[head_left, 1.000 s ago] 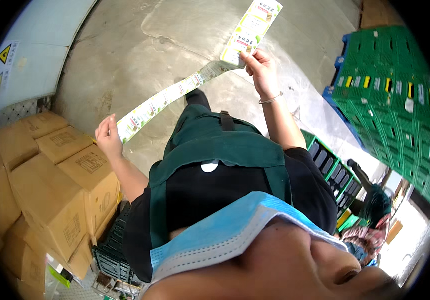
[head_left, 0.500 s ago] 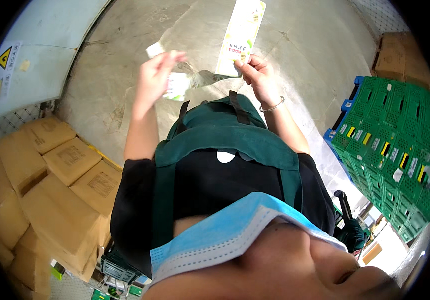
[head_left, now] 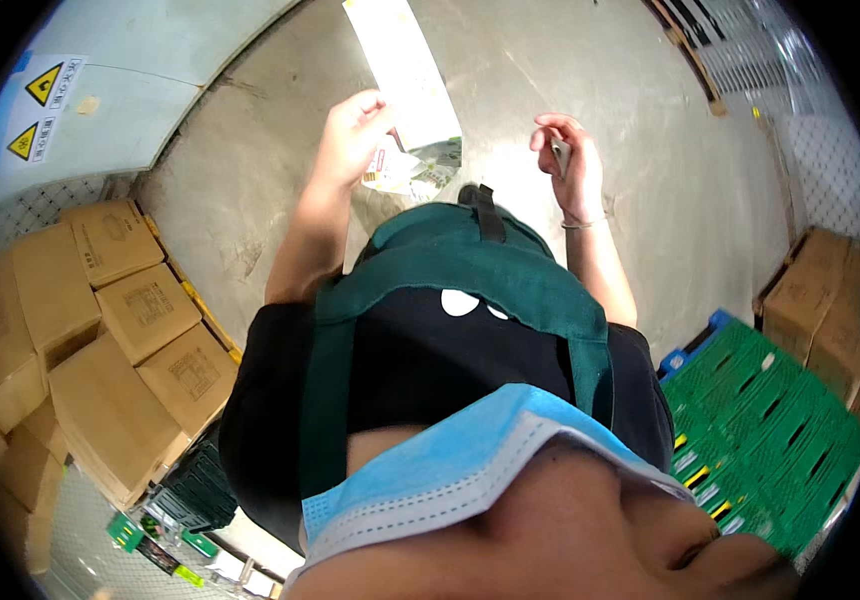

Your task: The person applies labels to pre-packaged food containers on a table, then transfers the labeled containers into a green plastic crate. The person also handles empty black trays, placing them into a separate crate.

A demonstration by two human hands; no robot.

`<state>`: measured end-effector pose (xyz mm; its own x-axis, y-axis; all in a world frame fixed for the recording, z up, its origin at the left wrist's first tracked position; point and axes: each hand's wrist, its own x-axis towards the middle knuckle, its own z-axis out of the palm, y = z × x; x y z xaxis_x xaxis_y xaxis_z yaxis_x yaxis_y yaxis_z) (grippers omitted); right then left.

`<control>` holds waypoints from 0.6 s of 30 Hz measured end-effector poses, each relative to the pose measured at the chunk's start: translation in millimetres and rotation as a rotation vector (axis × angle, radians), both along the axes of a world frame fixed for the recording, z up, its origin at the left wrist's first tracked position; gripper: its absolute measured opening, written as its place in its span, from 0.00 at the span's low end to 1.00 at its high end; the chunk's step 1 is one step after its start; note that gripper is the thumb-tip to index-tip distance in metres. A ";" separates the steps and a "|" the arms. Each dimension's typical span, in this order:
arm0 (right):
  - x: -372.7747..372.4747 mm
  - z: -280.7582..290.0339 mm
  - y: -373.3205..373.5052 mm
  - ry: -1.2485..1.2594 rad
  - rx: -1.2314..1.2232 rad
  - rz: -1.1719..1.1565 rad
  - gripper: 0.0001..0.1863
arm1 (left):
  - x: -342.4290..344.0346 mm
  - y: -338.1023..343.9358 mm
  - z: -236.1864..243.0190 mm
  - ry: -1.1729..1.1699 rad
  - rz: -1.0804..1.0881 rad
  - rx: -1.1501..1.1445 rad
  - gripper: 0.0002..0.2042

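My left hand (head_left: 350,138) is closed with its fingertips pinched at the left edge of a long white strip of packaging (head_left: 410,75). The strip's blank face shows and it stretches away from me. Below those fingers hangs a crumpled printed wrapper (head_left: 387,172) with green and red print, overlapping the strip's near end. On the right, apart from the strip, my right hand (head_left: 578,170) has its fingers curled around a small flat whitish-grey object (head_left: 561,153), whose kind I cannot make out. A bracelet circles the right wrist.
Brown cartons (head_left: 115,395) are stacked close on my left. Green plastic crates (head_left: 765,430) stand at the right, with more cartons (head_left: 815,300) behind them. Concrete floor (head_left: 250,150) lies ahead. A pale panel (head_left: 140,90) with warning signs is at far left.
The strip has passed from my right hand to my left and now shows its blank face. My right hand has moved right, and the view has turned left.
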<state>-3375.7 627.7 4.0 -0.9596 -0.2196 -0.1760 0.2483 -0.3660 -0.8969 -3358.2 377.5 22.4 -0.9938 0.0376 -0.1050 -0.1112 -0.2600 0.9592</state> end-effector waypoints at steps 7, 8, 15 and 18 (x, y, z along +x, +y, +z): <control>-159.2 -2.6 -31.6 0.025 -0.050 0.113 0.13 | -104.3 -0.4 -9.2 0.024 0.253 0.055 0.08; -173.5 -4.0 -39.8 -0.004 -0.038 0.132 0.12 | -119.2 -8.2 -22.0 0.066 0.231 -0.034 0.15; -303.0 -19.5 -120.5 0.084 0.050 0.300 0.16 | -244.8 -42.7 -28.8 0.041 0.316 -0.507 0.32; -367.8 -10.8 -153.4 0.151 0.015 0.319 0.14 | -323.1 -63.0 -42.9 0.039 0.077 -0.394 0.18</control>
